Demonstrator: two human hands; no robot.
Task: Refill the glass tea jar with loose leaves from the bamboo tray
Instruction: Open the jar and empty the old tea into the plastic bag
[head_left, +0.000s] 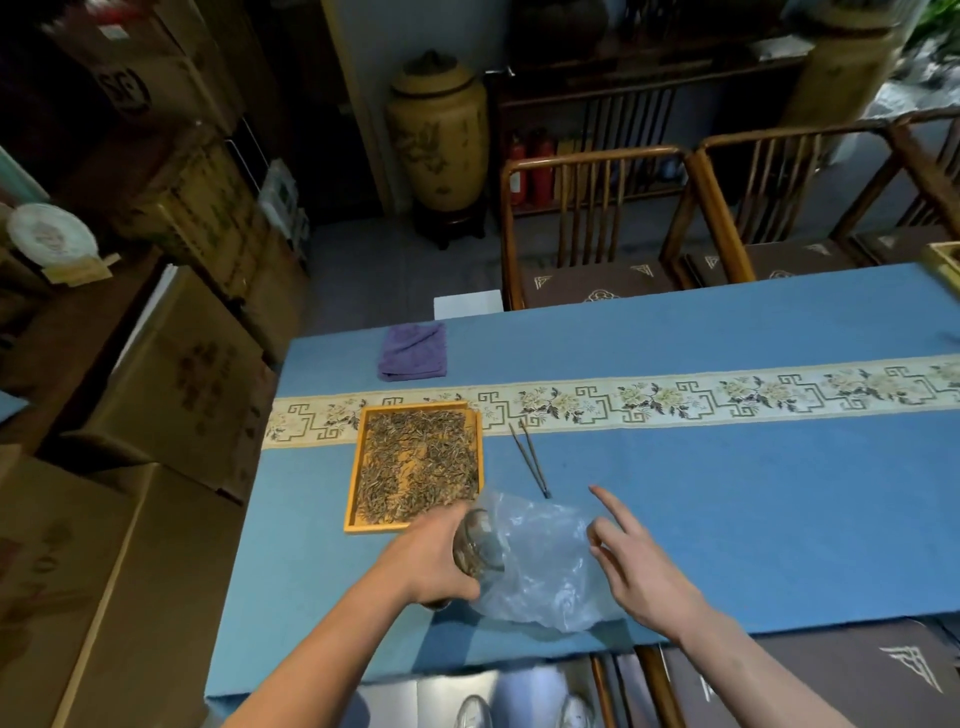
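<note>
One square bamboo tray (353, 488) full of thin dry tea leaves (421, 462) sits on the blue cloth surface (727, 493). One round glass jar (480, 545) lies tilted just in front of the tray, and the left hand (431, 558) wraps its fingers around it. One crinkly clear plastic bag (540, 566) lies beside the jar. The right hand (639, 566) hovers over the bag, fingers spread, holding nothing. One pair of thin dark tongs (530, 457) and one soft purple towel (414, 351) lie farther back.
</note>
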